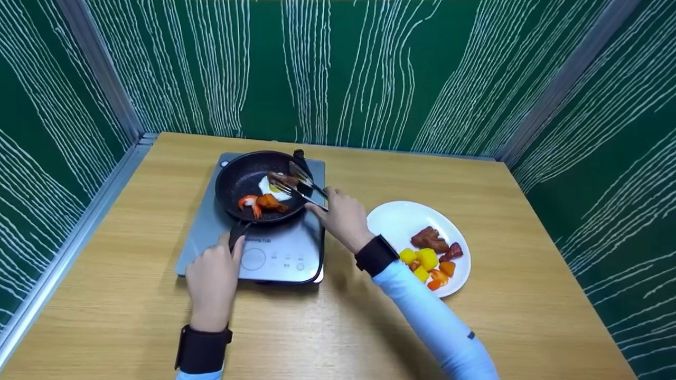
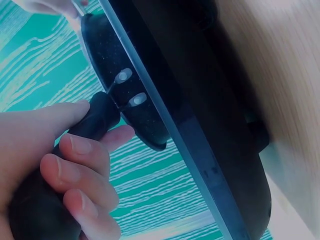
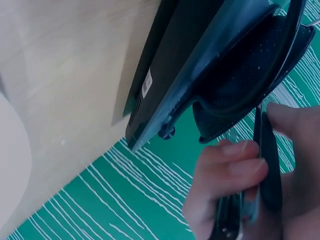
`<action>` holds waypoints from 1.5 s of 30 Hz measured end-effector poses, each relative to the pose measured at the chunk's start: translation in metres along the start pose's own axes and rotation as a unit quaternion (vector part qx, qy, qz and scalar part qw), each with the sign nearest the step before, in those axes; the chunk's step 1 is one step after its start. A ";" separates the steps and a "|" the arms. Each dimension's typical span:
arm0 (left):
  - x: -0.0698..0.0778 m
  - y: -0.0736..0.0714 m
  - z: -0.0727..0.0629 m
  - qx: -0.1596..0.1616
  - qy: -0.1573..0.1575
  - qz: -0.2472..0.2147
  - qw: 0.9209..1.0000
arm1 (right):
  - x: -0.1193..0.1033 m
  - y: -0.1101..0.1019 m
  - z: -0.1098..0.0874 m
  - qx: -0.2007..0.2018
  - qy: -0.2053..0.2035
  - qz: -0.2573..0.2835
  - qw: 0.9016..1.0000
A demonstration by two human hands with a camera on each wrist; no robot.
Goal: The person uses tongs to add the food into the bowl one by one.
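My left hand [image 1: 214, 277] grips the black handle [image 2: 97, 117] of a frying pan [image 1: 235, 177], fingers curled round it in the left wrist view. The pan sits on a silver induction cooker [image 1: 285, 266]. Inside it lie a fried egg [image 1: 266, 186], a brown meat piece [image 1: 289, 180] over the egg, a red-and-white shrimp-like piece [image 1: 246, 201] and an orange chunk [image 1: 270, 203]. Held in my right hand [image 1: 346, 219] are metal tongs [image 1: 311, 201] with dark handles [image 3: 270, 165]. Their spread tips reach over the pan's right side, at the meat.
A white plate [image 1: 388, 217] stands right of the cooker, partly behind my right wrist. It bears brown meat [image 1: 429, 240], yellow chunks [image 1: 428, 258] and orange pieces [image 1: 438, 277]. A black cord [image 1: 322, 253] runs along the cooker's right edge. Green walls with white lines enclose the wooden table [image 1: 507, 295].
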State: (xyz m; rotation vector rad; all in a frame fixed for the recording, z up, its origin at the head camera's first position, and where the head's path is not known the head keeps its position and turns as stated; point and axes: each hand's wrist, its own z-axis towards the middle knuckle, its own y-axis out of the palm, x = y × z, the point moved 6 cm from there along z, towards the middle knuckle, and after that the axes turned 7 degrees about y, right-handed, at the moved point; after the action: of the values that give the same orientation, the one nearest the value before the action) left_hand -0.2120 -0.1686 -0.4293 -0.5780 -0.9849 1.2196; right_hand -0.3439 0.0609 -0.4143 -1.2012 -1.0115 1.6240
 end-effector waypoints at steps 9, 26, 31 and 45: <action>0.000 0.000 0.000 0.003 0.004 -0.001 1.000 | 0.011 -0.008 -0.021 -0.005 0.006 0.048 0.999; -0.002 0.001 0.000 -0.013 -0.005 -0.012 1.000 | 0.094 -0.055 -0.097 0.024 0.043 0.026 0.998; -0.001 0.001 0.000 -0.012 -0.004 -0.011 1.000 | 0.130 -0.064 -0.124 0.044 0.065 0.006 0.997; 0.000 0.000 -0.001 0.009 0.009 0.000 1.000 | 0.188 -0.062 -0.172 -0.046 0.179 -0.061 0.981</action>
State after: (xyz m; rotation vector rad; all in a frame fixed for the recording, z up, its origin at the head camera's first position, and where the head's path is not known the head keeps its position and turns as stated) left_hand -0.2115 -0.1681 -0.4292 -0.5738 -0.9572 1.2197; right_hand -0.1993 0.2776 -0.4449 -1.4040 -0.9144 1.2201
